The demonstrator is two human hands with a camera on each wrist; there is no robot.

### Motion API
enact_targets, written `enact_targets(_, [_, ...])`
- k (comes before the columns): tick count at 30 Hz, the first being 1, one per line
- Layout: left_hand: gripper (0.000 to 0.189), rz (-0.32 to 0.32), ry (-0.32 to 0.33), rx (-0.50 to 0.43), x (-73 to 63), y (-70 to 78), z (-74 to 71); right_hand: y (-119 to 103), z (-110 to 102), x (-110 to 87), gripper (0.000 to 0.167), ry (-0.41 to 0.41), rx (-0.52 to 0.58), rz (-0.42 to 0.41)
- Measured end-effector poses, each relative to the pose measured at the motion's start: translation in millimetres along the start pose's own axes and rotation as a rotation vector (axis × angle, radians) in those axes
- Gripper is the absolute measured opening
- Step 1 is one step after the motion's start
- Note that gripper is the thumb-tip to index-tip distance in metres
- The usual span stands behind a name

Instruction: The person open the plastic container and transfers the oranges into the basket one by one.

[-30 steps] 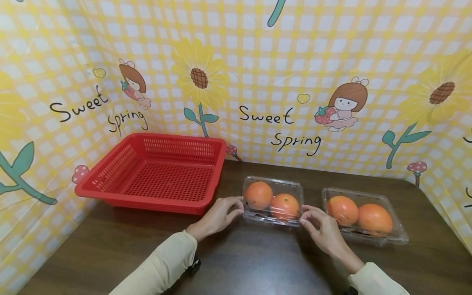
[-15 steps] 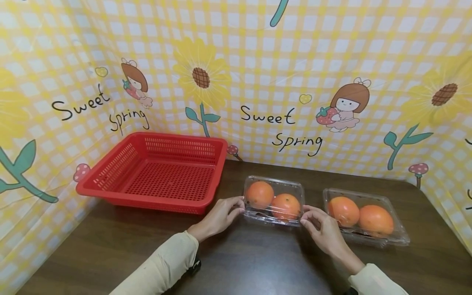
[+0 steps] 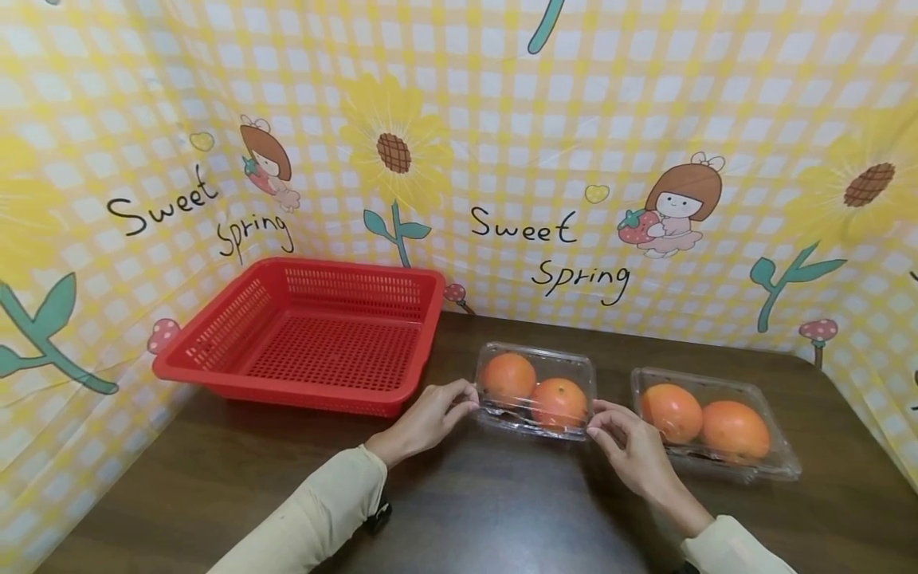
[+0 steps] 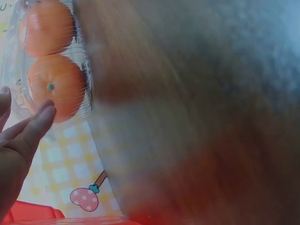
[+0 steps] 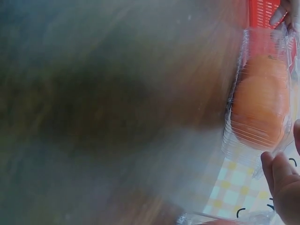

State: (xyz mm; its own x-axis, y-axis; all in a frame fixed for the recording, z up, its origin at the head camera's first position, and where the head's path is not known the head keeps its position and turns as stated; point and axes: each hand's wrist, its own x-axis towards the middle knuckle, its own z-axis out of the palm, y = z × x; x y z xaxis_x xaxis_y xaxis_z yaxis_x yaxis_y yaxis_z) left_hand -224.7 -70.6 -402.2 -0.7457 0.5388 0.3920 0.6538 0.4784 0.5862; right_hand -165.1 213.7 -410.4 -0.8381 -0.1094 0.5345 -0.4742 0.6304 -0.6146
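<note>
A clear plastic clamshell box with two oranges in it lies on the dark wooden table. My left hand pinches its left end between thumb and fingers; in the left wrist view the fingertips overlap the near orange. At the opposite end, my right hand pinches the rim, and the right wrist view shows its fingers against the plastic. The lid looks closed over the fruit. A second clear clamshell box, also holding two oranges, lies just right of my right hand.
A red plastic basket with a perforated floor and slotted sides stands at the left, close to my left hand. Behind the table hangs a yellow checked cloth printed with sunflowers.
The whole scene shifts very slightly to the right in the head view. Both hands stay at the ends of the same box, and the box has not visibly moved on the table.
</note>
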Motion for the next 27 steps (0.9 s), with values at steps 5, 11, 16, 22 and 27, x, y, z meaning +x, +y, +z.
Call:
enact_targets(5, [0.006,-0.034,0.002,0.016,-1.6,1.2,-0.3,0,-1,1.0,0.02,-0.001,-0.009,-0.014])
enact_targets(11, [0.005,-0.055,0.053,0.016,-2.1,5.7,3.0,-1,-4,1.7,0.019,-0.003,-0.006,0.016])
enact_targets(16, [0.009,-0.048,0.183,-0.008,-1.6,12.5,5.1,-4,-6,2.8,0.015,-0.009,0.052,0.061])
enact_targets(22, [0.01,-0.035,0.277,-0.014,2.4,18.2,4.5,-10,-9,8.7,0.013,0.035,0.058,0.033])
enact_targets(27, [0.009,-0.037,0.302,-0.007,9.3,25.7,0.6,-12,-14,18.5,0.012,0.059,0.036,0.008])
